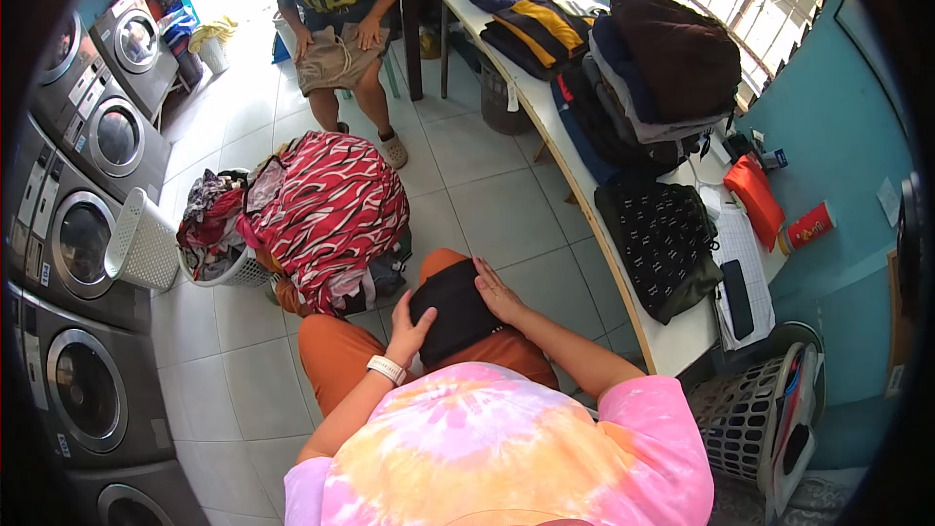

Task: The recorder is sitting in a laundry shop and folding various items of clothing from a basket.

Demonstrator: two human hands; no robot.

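A folded black garment point(454, 310) rests across my orange-trousered lap. At its left edge, my left hand point(410, 332) grips it with the thumb on top; the fingers are partly hidden. My right hand point(500, 294) lies flat along the right edge, fingers straight and touching the cloth. Just beyond my knees rises a big heap of clothes topped by a red, black and white patterned cloth point(329, 212). Left of the heap stands a white laundry basket point(232, 274) overfilled with crumpled clothes.
Stacked front-loading machines point(84, 245) line the left wall, with a white perforated basket point(142, 245) before them. On the right, a long white table point(676, 347) bears folded clothes point(661, 62), papers and a phone point(736, 299). Opposite me, a seated person smooths beige shorts point(340, 62).
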